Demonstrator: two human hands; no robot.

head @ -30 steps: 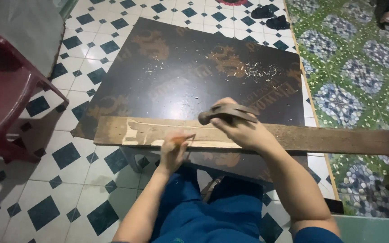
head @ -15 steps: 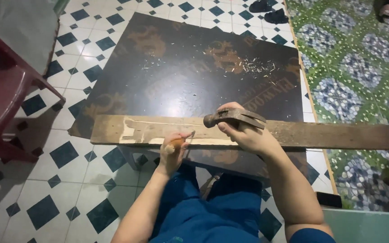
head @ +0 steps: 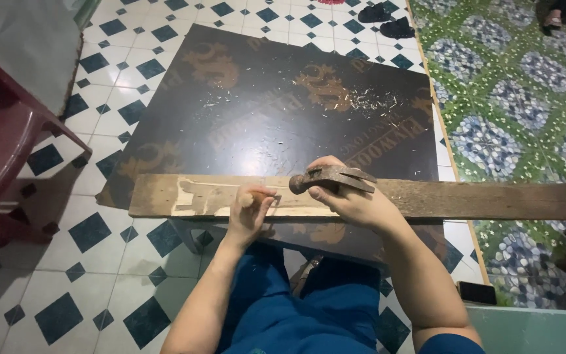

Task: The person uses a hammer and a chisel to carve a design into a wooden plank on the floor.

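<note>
Person is sitting over one long wooden plank (head: 427, 198) that is lying across a dark plywood sheet (head: 263, 111) on the tiled floor (head: 67, 275). Left hand (head: 250, 213) is pinching what looks like a small nail (head: 275, 195) upright against the plank's top face, fingertips closed on it; the nail itself is too small to confirm. Right hand (head: 355, 200) is wrapped tight around a claw hammer (head: 332, 177), gripped close under the head, striking face pointing toward the nail and hovering just beside it. To do this step well, judging from the grip: be keeping the nail square to the wood, be tapping lightly first so the fingers are clear before any hard blow, and be steadying the plank, since its right end is hanging past the sheet. Count: one plank, one hammer, one plywood sheet, one red plastic chair (head: 1, 144) at left, two dark shoes (head: 388, 19) at top, scattered wood chips (head: 368, 101) uncounted.
</note>
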